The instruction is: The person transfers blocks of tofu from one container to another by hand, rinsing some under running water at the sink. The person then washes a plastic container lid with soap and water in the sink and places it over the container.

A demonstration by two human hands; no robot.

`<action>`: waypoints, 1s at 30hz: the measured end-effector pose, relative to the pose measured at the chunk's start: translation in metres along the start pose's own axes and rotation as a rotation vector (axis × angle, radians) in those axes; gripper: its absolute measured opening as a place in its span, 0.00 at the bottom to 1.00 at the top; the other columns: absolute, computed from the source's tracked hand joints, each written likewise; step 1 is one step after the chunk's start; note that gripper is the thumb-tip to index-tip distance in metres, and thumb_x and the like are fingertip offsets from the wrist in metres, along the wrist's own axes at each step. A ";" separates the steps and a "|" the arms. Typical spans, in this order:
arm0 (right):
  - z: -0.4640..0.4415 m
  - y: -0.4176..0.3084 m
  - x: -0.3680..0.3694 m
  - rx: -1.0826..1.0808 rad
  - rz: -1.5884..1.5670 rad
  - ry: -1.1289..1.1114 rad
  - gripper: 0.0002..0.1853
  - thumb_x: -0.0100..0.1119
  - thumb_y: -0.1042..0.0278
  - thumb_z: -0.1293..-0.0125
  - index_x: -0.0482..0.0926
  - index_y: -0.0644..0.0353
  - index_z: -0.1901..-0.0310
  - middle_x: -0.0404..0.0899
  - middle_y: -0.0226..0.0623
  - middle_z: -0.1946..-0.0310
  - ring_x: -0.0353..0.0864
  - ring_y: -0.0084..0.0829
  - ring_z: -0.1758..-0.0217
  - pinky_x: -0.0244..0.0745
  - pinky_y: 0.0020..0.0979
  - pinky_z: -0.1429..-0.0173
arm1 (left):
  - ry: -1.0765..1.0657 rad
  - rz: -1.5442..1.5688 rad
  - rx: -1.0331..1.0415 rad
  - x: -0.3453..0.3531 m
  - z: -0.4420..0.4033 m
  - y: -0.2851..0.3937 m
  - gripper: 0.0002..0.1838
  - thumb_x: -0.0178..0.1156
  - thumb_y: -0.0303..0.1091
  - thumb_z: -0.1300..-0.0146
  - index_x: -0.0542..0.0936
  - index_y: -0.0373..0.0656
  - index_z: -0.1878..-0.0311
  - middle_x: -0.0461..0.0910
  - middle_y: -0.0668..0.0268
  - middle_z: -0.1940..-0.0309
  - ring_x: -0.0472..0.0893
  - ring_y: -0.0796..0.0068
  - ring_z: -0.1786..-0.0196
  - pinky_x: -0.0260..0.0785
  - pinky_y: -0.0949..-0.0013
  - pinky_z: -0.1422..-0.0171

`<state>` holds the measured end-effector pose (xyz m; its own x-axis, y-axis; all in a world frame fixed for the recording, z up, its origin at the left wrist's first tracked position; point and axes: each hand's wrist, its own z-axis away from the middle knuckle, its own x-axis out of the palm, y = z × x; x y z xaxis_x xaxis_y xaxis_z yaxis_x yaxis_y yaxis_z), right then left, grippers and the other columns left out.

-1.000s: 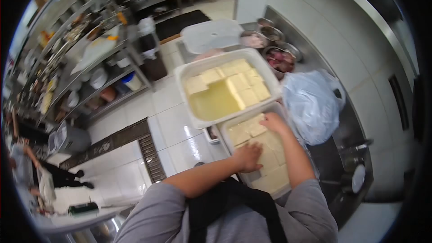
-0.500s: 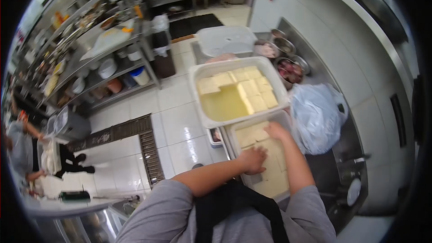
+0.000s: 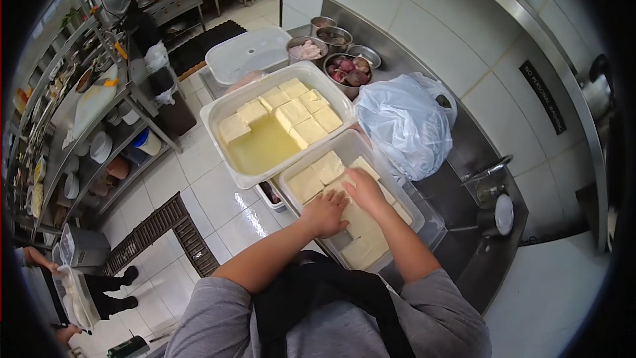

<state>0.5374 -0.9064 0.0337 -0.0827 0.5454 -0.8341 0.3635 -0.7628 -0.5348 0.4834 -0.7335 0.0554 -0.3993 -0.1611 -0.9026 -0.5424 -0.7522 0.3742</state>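
Pale yellow blocks (image 3: 361,249) lie in a clear rectangular tub (image 3: 419,212) in front of me. My left hand (image 3: 324,213) rests flat on the blocks near the tub's left side, fingers spread. Just right of it, my right hand (image 3: 364,190) touches the blocks with its fingers pressed together; whether it grips one is hidden. Beyond this tub stands a larger white tub (image 3: 211,121), with more blocks (image 3: 291,114) in yellowish liquid on its far and right sides.
A plastic bag (image 3: 405,122) sits right of the tubs. Metal bowls (image 3: 348,69) and a lid (image 3: 246,54) are behind. A tap (image 3: 493,167) is at the right. One person stands by the stove; another at lower left carries a container (image 3: 76,295).
The view has swung, so the tubs appear further left. My right hand has moved from the far edge of the near tub toward its middle, closer to my left hand.
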 end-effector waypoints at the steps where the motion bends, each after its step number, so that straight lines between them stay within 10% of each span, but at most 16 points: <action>1: 0.015 0.002 -0.001 -0.057 0.021 -0.050 0.20 0.60 0.66 0.42 0.73 0.65 0.49 0.74 0.51 0.52 0.72 0.50 0.47 0.68 0.40 0.43 | -0.001 -0.001 0.009 -0.001 -0.001 0.001 0.34 0.49 0.54 0.38 0.64 0.40 0.35 0.58 0.56 0.32 0.56 0.58 0.29 0.50 0.58 0.27; 7: 0.102 -0.020 -0.020 0.094 0.193 -0.046 0.26 0.62 0.63 0.43 0.71 0.60 0.43 0.67 0.47 0.40 0.63 0.46 0.35 0.58 0.48 0.34 | 0.039 0.031 0.043 -0.001 0.003 -0.004 0.32 0.51 0.50 0.38 0.65 0.39 0.36 0.58 0.55 0.32 0.57 0.55 0.29 0.53 0.58 0.28; 14: 0.138 -0.054 -0.031 0.418 0.341 -0.163 0.32 0.62 0.57 0.42 0.65 0.56 0.37 0.57 0.44 0.32 0.52 0.43 0.27 0.46 0.53 0.28 | 0.574 0.530 0.356 -0.033 0.013 -0.036 0.17 0.60 0.26 0.45 0.79 0.45 0.51 0.77 0.58 0.49 0.75 0.58 0.45 0.67 0.61 0.41; 19: 0.148 -0.069 -0.041 0.520 0.372 -0.047 0.31 0.60 0.56 0.41 0.66 0.56 0.37 0.58 0.44 0.33 0.55 0.42 0.28 0.46 0.51 0.28 | 0.897 0.307 -0.137 -0.094 0.007 -0.164 0.14 0.57 0.24 0.44 0.77 0.40 0.53 0.77 0.53 0.55 0.76 0.51 0.50 0.67 0.58 0.44; 22: 0.165 -0.060 -0.029 0.475 0.370 0.053 0.29 0.60 0.57 0.41 0.68 0.56 0.39 0.60 0.45 0.34 0.58 0.41 0.31 0.47 0.49 0.28 | 0.614 0.051 -0.591 -0.095 0.004 -0.265 0.19 0.53 0.29 0.44 0.74 0.41 0.47 0.77 0.51 0.54 0.73 0.49 0.45 0.65 0.57 0.40; 26: 0.170 -0.062 -0.020 0.527 0.383 0.132 0.27 0.60 0.59 0.42 0.70 0.57 0.41 0.62 0.44 0.36 0.62 0.42 0.33 0.49 0.47 0.29 | 0.281 -0.156 -0.509 -0.065 -0.010 -0.360 0.19 0.52 0.36 0.43 0.78 0.41 0.50 0.78 0.54 0.54 0.71 0.48 0.44 0.63 0.57 0.37; 30: 0.163 -0.065 -0.023 0.539 0.381 0.167 0.24 0.61 0.62 0.43 0.72 0.57 0.44 0.65 0.44 0.38 0.65 0.41 0.36 0.51 0.47 0.30 | 0.020 -0.201 -0.538 -0.110 -0.009 -0.318 0.22 0.56 0.49 0.43 0.81 0.42 0.52 0.77 0.58 0.48 0.75 0.56 0.45 0.66 0.61 0.40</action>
<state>0.3640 -0.9257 0.0658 0.1199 0.2172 -0.9687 -0.1784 -0.9552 -0.2362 0.7067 -0.4822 0.0332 -0.3102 0.0109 -0.9506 -0.1513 -0.9878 0.0381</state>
